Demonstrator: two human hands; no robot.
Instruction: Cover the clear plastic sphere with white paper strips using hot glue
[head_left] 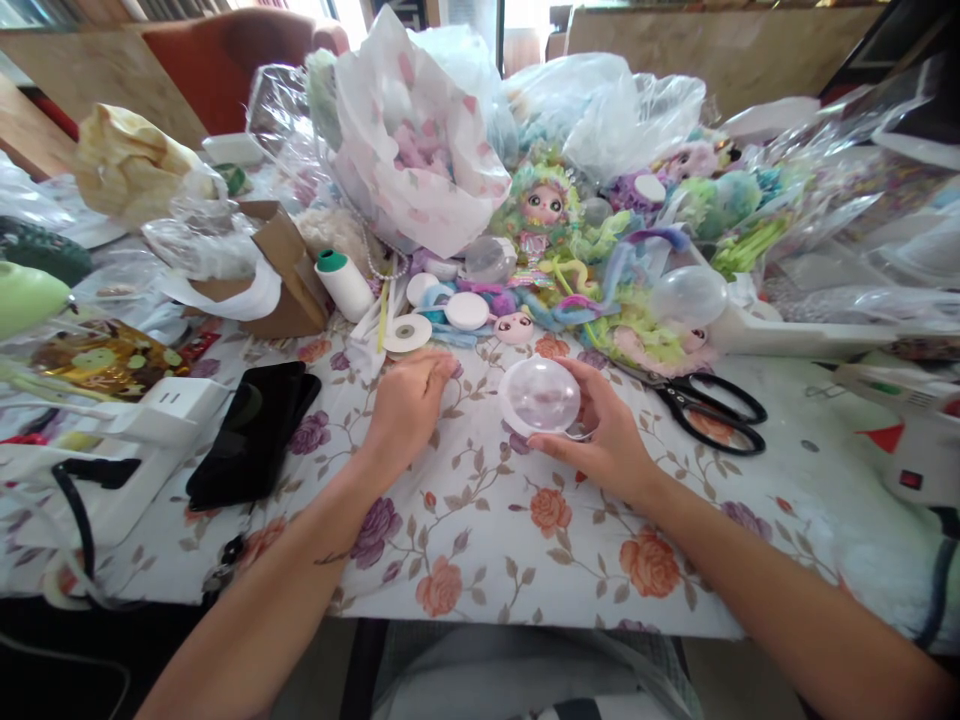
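My right hand (609, 432) is closed around a clear plastic dome capsule (540, 396) with a white rim, held just above the floral tablecloth (480, 520). My left hand (409, 405) rests on the cloth to the capsule's left, fingers loosely extended toward the far side and holding nothing. A white tape roll (407, 333) and a white round lid (466, 311) lie just beyond its fingertips. Small doll heads (514, 327) and a pastel-haired doll (541, 212) lie further back.
Black scissors (712, 408) lie right of the capsule. A black phone (255, 430) and a white power strip (161, 410) sit at left, a white glue gun (907, 440) at right. Plastic bags, a thread spool (345, 283) and a cardboard box (281, 270) crowd the back.
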